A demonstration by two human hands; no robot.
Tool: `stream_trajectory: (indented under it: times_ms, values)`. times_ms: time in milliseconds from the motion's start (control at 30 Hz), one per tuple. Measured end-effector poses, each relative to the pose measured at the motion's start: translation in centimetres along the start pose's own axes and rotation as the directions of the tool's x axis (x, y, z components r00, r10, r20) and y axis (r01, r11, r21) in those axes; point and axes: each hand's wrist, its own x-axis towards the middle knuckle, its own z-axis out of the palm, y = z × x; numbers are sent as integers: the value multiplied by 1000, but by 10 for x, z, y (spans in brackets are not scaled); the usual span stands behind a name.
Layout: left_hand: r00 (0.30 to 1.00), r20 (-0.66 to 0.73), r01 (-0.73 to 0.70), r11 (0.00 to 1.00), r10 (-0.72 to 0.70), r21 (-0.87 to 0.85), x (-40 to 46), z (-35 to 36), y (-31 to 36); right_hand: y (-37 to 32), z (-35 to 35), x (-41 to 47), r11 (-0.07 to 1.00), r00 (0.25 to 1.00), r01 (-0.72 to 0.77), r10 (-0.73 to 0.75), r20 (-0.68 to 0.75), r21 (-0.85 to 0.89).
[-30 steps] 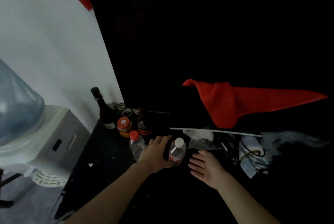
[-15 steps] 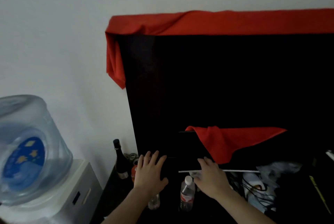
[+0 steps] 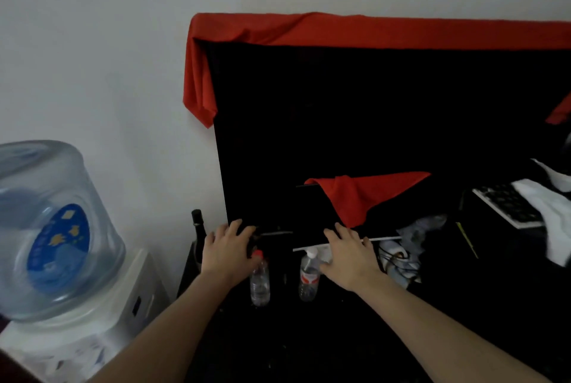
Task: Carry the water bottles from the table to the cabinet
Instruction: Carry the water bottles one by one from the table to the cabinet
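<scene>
Cabinet (image 3: 370, 123): tall black block against the wall, at the desk's back edge; a long red cloth (image 3: 340, 30) hangs over its top and down its left corner.
Water dispenser (image 3: 102, 314): white, just left of the desk's left edge, with a big blue jug (image 3: 46, 228) upside down on it.
Desk (image 3: 309, 336): black top, very dark; clutter of cables and white bits toward its right side.
Small red cloth (image 3: 358, 194): draped over a dark shelf edge at the desk's back.
Left hand (image 3: 228, 251): fingers spread, palm down, holding nothing; it overlaps the red-capped bottle's top, contact unclear.
Right hand (image 3: 349, 259): fingers spread flat, empty, just right of the white-capped bottle.
Dark glass bottle (image 3: 198, 229): upright at the back-left corner, behind the left hand.
Red-capped water bottle (image 3: 260, 282): upright near the desk's back-left.
White-capped water bottle (image 3: 309, 277): upright, just right of the other, apart.
</scene>
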Motion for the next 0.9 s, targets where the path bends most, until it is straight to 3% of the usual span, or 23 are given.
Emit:
stream_trajectory:
  times_ms: [300,533,900]
  values:
    - [1000,8,-6,1000,7,-20,-66,-18,24,1,-23,-63,999,999,-36,37,-21,40]
    - [999,-27,37,999,-38,-27,-123,-47,49,-16,-49,-123,997,995,45,-39,-88,64]
    - [988,107,109,994,-112,31,-268,-29,124,30,-11,-263,997,999,-14,17,-38,81]
